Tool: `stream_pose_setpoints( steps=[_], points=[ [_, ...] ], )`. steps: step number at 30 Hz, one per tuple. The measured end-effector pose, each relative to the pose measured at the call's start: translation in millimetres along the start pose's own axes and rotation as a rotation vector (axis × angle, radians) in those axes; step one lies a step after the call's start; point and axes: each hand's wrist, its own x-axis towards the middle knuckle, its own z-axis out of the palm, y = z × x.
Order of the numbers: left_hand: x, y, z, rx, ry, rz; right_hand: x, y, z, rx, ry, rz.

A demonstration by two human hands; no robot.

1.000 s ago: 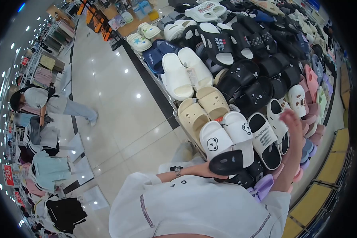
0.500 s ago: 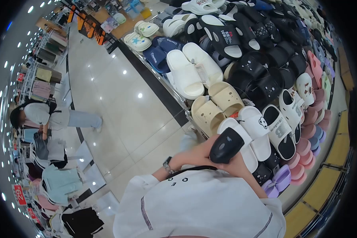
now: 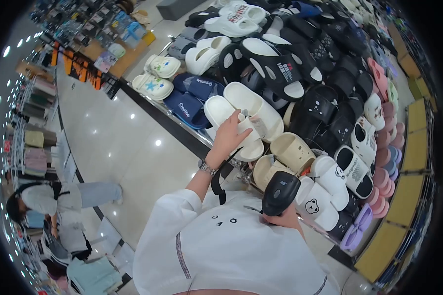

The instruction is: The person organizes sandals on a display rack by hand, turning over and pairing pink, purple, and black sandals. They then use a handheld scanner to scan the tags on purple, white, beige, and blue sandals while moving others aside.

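Note:
My left hand [image 3: 230,135] reaches over a pair of white slide sandals [image 3: 253,105], its fingers spread and touching the strap of the nearer one. A metal watch is on that wrist, and a black strap [image 3: 220,184] hangs just below it. Close to my body, my right hand [image 3: 286,219] is wrapped round a black handheld barcode scanner [image 3: 281,192], which hides most of the fingers. Beige slides [image 3: 293,150] lie just beyond the scanner, with white bear-print slides [image 3: 316,204] to its right. A paper tag [image 3: 259,128] shows on the white pair.
A metal-edged display table carries piled footwear, including navy slides [image 3: 189,105], cream clogs [image 3: 152,86], black slides [image 3: 320,101] and purple slippers [image 3: 357,228]. Clothing racks stand at left, where a person [image 3: 47,199] handles garments. Yellow panels [image 3: 379,253] line the right side.
My left hand has left the scanner and moved forward onto the white slides. The scanner stays in my right hand. The view has shifted, and the bear-print slides now lie farther apart.

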Motion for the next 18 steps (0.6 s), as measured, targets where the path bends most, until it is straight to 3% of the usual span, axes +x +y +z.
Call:
stream_pose_setpoints(
  steps=[1, 4, 10, 18],
  points=[
    [4.7, -8.1, 9.9, -0.006, 0.051, 0.072, 1.2, -10.6, 10.5, 0.042, 0.08, -0.057],
    [15.3, 0.2, 12.2, 0.116, -0.055, 0.054, 2.4, -21.1, 30.3, 0.199, 0.253, -0.043],
    [23.9, -6.9, 22.3, -0.029, 0.037, 0.047, 0.4, 1.4, 41.9, 0.353, 0.388, 0.07],
    [18.7, -10.1, 22.6, -0.17, 0.057, 0.039, 9.1, 2.0, 52.0, 0.289, 0.468, 0.087]
  ],
)
